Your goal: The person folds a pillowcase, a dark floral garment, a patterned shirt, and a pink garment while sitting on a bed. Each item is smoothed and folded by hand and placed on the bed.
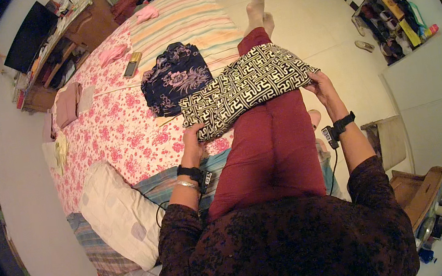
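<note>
A black-and-cream patterned cloth garment [247, 80], gathered into a long folded strip, lies across my legs in maroon trousers [274, 140]. My left hand [193, 139] grips its near left end, thumb on top. At the opposite end, my right hand [318, 85] pinches the right corner. Just beyond the strip's left half, a dark navy garment with pink flowers [177, 77] rests on the bed, partly covered by the patterned cloth. The undersides of the cloth and most of my fingertips are hidden.
Under my legs is a bed with a red-flowered sheet [120, 116]. On it are a mobile phone [133, 65], pink cloths [112, 55], a folded mauve cloth [69, 105] and a white pillow [119, 215]. A shoe rack [390, 24] and wooden chair [423, 192] stand right.
</note>
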`<action>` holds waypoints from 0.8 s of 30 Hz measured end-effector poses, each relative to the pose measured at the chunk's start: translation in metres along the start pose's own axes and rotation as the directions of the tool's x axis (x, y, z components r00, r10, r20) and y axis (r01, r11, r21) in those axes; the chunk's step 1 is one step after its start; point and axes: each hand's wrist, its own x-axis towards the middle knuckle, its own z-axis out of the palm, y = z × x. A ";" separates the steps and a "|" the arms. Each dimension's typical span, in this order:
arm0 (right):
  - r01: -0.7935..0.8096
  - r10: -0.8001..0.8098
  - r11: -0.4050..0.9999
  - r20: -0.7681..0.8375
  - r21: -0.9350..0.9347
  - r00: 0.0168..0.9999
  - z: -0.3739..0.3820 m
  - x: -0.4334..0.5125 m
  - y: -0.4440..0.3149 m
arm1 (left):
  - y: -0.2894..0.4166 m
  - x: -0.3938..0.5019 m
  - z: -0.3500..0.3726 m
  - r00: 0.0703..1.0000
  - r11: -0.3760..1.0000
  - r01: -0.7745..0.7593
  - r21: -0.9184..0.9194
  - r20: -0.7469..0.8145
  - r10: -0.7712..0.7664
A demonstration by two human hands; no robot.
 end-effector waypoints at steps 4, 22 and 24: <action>0.162 -0.163 0.987 0.065 0.022 0.985 -0.012 -0.026 -0.035 | 0.032 -0.031 -0.004 0.800 0.653 -0.600 0.462 0.354 0.485; 0.384 -0.475 0.799 -0.093 -0.463 0.875 0.011 -0.177 -0.098 | 0.032 -0.134 0.044 0.712 0.852 0.513 -0.105 0.607 -0.354; 0.476 -0.402 0.557 0.280 -0.681 0.872 0.071 -0.194 -0.090 | 0.032 -0.137 0.046 0.716 0.868 0.481 -0.126 0.628 -0.305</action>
